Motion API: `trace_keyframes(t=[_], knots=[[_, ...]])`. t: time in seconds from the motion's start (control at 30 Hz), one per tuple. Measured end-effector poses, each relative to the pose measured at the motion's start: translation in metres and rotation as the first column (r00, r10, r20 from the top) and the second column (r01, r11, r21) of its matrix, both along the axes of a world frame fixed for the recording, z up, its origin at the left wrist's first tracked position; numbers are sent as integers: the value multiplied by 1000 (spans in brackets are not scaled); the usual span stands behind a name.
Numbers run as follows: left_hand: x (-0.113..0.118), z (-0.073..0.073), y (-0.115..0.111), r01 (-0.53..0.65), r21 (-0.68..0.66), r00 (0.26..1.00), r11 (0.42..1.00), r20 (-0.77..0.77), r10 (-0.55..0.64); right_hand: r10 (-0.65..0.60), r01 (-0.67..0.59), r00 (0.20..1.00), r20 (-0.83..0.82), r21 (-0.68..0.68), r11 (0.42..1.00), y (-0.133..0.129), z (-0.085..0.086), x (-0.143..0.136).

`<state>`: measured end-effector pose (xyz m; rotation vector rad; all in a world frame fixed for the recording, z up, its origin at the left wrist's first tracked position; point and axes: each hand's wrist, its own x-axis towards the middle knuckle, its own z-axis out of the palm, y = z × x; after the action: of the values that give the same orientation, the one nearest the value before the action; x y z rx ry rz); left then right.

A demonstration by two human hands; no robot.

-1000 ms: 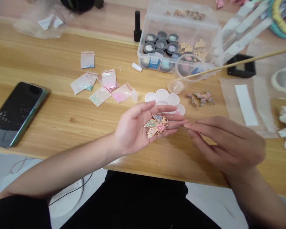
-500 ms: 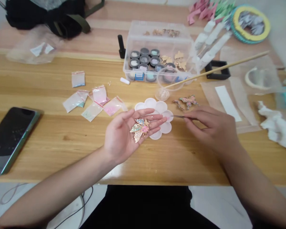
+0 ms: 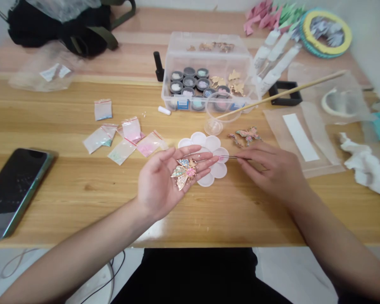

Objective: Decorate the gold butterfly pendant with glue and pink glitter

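My left hand [image 3: 156, 185] is palm up with its fingers stretched out, holding a gold butterfly ornament [image 3: 184, 171] across the fingers. Pale blue, green and pink bits cover parts of the butterfly. Pinched in my right hand [image 3: 272, 171] are thin metal tweezers [image 3: 233, 158]. Their tips point left into a petal well of the white flower-shaped palette [image 3: 219, 170], at some pink material; whether they grip a piece is too small to tell. My left fingers hide part of the palette. A decorated butterfly [image 3: 249, 134] lies just beyond my right hand, beside a smaller decorated piece [image 3: 235, 140].
Behind the palette stand a clear plastic cup [image 3: 214, 126] with a wooden stick [image 3: 281, 93] and a clear case [image 3: 168, 90] of small pots. Several small zip bags [image 3: 122, 152] lie left; a phone [image 3: 17, 190] is at far left. Crumpled tissue [image 3: 364, 164] sits right.
The tweezers and my right hand have shifted slightly left, bringing the tips close to my left fingertips. My left hand stays palm up with the butterfly. The whole view has moved a little.
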<state>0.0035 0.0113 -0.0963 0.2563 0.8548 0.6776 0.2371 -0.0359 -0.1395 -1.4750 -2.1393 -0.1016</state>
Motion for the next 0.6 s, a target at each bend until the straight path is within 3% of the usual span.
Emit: trace_keyframes(t=[0.6], knots=[[0,0,0,-17,-8,1000,1000,10,17,-20,20,1000,9,-13,1000,2,-5,2]])
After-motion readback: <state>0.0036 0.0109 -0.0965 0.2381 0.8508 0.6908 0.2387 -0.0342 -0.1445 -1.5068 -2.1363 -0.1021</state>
